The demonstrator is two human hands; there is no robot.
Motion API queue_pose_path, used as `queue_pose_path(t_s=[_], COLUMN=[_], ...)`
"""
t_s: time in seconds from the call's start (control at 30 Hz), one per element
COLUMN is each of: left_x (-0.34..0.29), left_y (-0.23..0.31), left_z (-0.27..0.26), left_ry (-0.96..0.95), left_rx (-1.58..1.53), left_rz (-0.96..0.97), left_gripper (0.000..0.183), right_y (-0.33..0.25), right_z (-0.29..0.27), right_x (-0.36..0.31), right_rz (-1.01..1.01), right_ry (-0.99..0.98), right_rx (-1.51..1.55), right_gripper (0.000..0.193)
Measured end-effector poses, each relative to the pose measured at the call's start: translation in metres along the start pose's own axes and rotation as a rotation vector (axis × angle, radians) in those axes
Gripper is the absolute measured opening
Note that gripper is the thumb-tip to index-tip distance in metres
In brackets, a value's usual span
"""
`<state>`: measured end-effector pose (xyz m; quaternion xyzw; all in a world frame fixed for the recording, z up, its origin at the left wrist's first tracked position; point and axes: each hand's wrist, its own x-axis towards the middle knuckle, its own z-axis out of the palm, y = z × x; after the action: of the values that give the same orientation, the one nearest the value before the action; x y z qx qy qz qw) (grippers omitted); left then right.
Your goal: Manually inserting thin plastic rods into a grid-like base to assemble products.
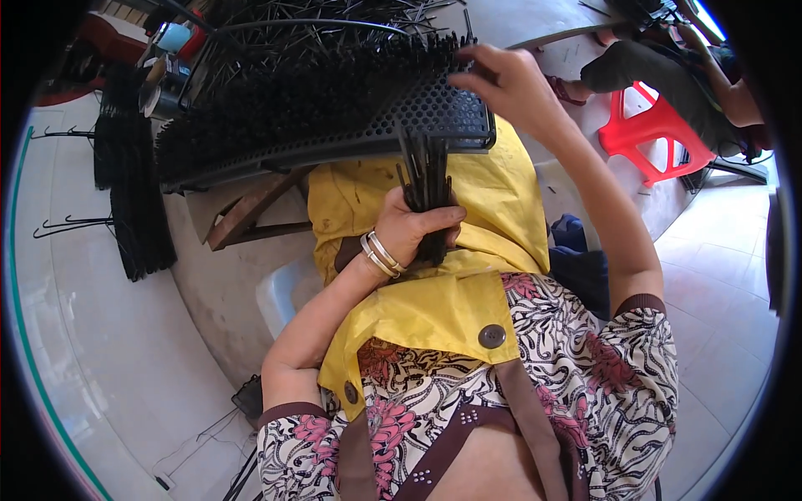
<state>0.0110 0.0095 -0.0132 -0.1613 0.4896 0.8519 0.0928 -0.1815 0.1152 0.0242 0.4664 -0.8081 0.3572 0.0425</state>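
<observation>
bundle of thin black rods [428,196], held at a perforated black board [334,108] over the lap.

left hand [411,232]: grip clamped around the rod bundle, just under the board's near edge; silver bangles [381,255] at the wrist. right hand [505,83]: fingers pinched at the board's top right corner, whether on a rod cannot be told. board bristles with upright rods. beneath: yellow apron [434,309]. further out: red plastic stool [656,134], black hangers [125,192] at left.

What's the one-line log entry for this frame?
left hand: shut on bundle of black rods | right hand: fingertips on perforated black board | yellow cloth: over lap
</observation>
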Motion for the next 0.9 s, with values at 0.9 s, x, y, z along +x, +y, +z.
queue_pose_path(t_s=[0.9], left_x=[0.005], left_y=[-0.003], left_z=[0.0], left_ry=[-0.047], left_rx=[-0.028], left_rz=[-0.035], left_gripper=[0.01], right_y=[0.005], right_z=[0.02], right_x=[0.017], right_rz=[0.03], right_ry=[0.594], right_rx=[0.242], right_gripper=[0.009])
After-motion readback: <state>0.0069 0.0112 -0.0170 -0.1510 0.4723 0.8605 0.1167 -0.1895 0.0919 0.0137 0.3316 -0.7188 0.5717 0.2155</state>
